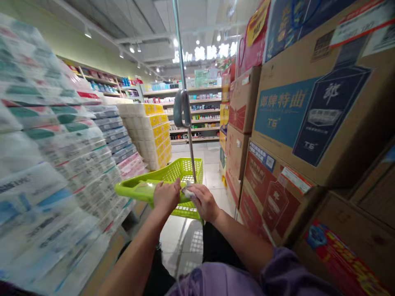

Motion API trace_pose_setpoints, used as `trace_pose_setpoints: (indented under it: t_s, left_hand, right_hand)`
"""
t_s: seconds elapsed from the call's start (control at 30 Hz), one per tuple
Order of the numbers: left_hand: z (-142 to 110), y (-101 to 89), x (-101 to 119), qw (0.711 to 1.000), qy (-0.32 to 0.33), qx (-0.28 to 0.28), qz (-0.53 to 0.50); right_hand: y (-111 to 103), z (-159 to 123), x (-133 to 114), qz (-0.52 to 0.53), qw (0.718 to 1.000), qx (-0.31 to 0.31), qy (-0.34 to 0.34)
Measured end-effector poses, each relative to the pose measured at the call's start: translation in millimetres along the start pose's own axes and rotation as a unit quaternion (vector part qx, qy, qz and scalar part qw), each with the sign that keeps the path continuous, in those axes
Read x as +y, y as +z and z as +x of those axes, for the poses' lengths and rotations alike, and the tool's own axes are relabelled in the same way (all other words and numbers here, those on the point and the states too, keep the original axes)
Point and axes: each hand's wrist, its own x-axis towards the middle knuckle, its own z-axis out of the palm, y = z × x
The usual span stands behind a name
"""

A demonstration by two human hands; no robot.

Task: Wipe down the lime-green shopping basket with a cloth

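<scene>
One lime-green shopping basket [173,173], glossy, thick-rimmed, perforated

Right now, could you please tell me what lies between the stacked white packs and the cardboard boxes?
The head view shows the green basket, metal pole, left hand and right hand between them, above tiled floor.

Bright ceiling spotlights [175,42] glare; edges look stretched.

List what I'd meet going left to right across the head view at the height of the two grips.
Plastic-wrapped tissue packs → left grip → crumpled white wad → right grip → red-panelled carton. The lime-green shopping cart overlaps both grips, so its place is unclear.
</scene>
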Motion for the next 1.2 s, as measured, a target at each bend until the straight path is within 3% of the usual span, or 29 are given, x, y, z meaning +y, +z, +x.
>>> trace_pose_setpoints:
  t_s: [0.1,0.27,0.37,0.5,0.63,0.77,1.07,1.2]
  left_hand:
    - [-5,8.3,-2,0.998,0.022,0.047,-0.045]
    - [-15,18.1,-1,0.984,0.049,0.163,-0.050]
    - [-18,20.0,1,0.978,0.056,0.199,-0.039]
    - [-18,20.5,1,0.976,0.065,0.205,-0.041]
    - [-17,21.1,0,0.976,0.060,0.205,-0.053]
    - [-16,22.7,-1,0.977,0.060,0.199,-0.054]
    - [-13,21.5,3,0.973,0.066,0.219,-0.030]
    - [-12,21.8,3,0.970,0.059,0.237,-0.024]
  right_hand:
    - [2,1,-3,-0.030,0.997,0.033,0.058]
    - [8,-4,-2,-0.026,0.996,0.062,0.066]
    - [13,-3,-2,-0.018,0.991,0.083,0.107]
    - [21,5,-17,-0.039,0.980,0.096,0.167]
    - [22,7,-27,-0.047,0.993,0.058,0.093]
    - [18,4,-16,-0.046,0.998,0.033,0.030]
    - [17,12,9,-0.001,0.996,0.060,0.059]
    - [23,12,3,-0.002,0.989,0.097,0.111]
